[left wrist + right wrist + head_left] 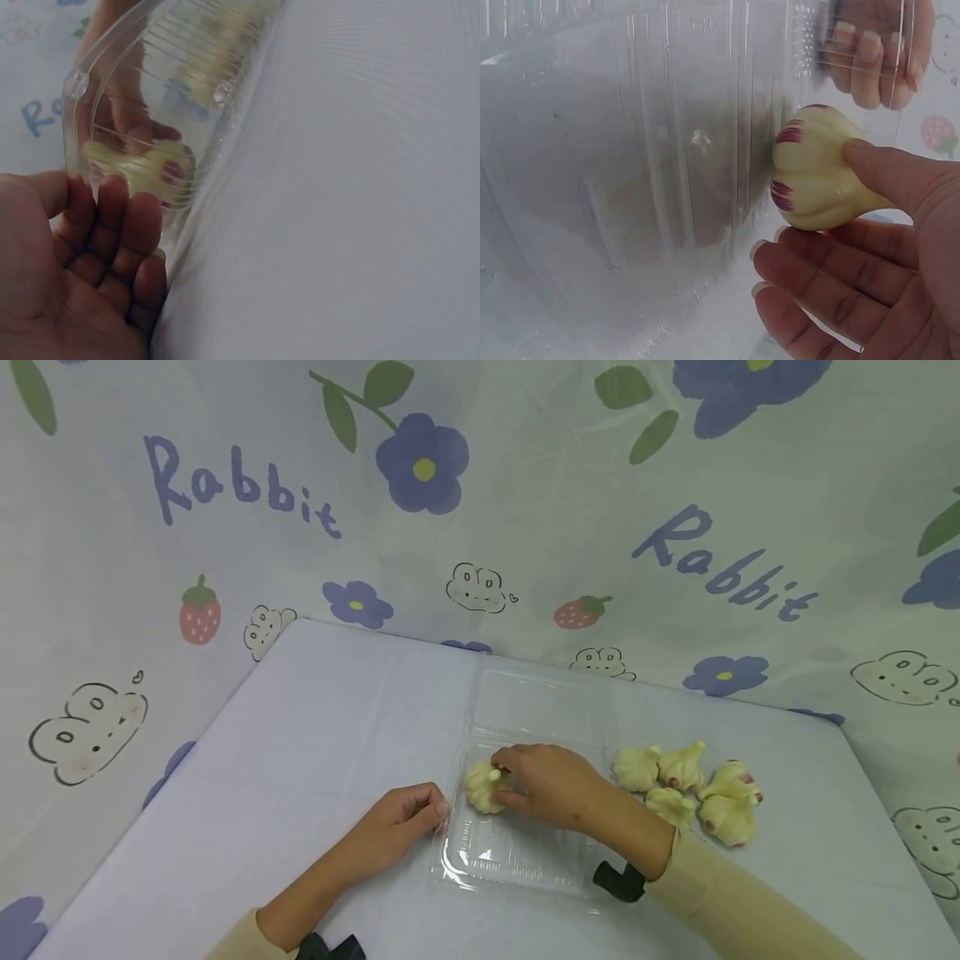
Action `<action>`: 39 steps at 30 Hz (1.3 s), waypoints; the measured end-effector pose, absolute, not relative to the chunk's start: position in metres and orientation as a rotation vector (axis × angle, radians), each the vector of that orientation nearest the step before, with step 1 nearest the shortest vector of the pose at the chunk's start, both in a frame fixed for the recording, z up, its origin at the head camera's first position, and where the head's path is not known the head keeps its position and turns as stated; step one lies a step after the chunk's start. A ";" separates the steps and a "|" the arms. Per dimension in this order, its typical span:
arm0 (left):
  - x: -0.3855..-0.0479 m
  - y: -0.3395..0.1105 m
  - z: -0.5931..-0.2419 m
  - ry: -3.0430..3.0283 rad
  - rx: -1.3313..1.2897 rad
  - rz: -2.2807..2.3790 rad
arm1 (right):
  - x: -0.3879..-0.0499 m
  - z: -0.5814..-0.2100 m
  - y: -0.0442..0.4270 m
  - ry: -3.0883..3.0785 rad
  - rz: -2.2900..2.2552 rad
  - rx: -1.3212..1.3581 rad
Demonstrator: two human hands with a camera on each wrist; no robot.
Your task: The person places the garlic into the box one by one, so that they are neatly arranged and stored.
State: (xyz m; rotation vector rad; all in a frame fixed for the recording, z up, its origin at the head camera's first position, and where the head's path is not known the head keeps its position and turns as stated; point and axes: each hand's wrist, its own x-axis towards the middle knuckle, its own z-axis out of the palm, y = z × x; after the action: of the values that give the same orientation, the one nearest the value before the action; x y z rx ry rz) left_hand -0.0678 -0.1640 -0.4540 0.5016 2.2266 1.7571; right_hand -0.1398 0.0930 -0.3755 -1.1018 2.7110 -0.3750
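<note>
Right hand [551, 787] pinches a garlic bulb [480, 789] in the clear tray's far-left corner; left hand [397, 827] pinches the clear tray [517, 864] by its rim [71, 124]. Bulb looks light, firm, maybe slick — grip its fat sides. Tray's probably flimsy.

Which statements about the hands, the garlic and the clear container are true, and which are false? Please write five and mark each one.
1. The right hand holds a garlic bulb. True.
2. The clear container is closed. False: its lid is folded back, open.
3. The left hand pinches the container's edge. True.
4. In the head view, three other bulbs lie to the right of the container. False: five loose bulbs lie there.
5. The held bulb has purple marks. True.
</note>
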 end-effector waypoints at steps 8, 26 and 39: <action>-0.068 -0.164 -0.454 2.246 0.497 1.748 | -0.141 -0.374 0.095 2.692 -0.406 -1.137; -0.068 -0.162 -0.452 2.243 0.487 1.748 | -0.142 -0.369 0.101 2.693 -0.471 -1.123; -0.068 -0.164 -0.451 2.230 0.467 1.732 | -0.142 -0.368 0.106 2.696 -0.466 -1.086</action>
State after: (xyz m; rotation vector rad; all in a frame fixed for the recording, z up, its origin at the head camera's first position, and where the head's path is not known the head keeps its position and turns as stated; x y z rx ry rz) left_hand -0.0683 -0.1637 -0.4511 0.4671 2.2299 1.7320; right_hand -0.1424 0.1061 -0.3676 -1.0858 2.6957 -0.4663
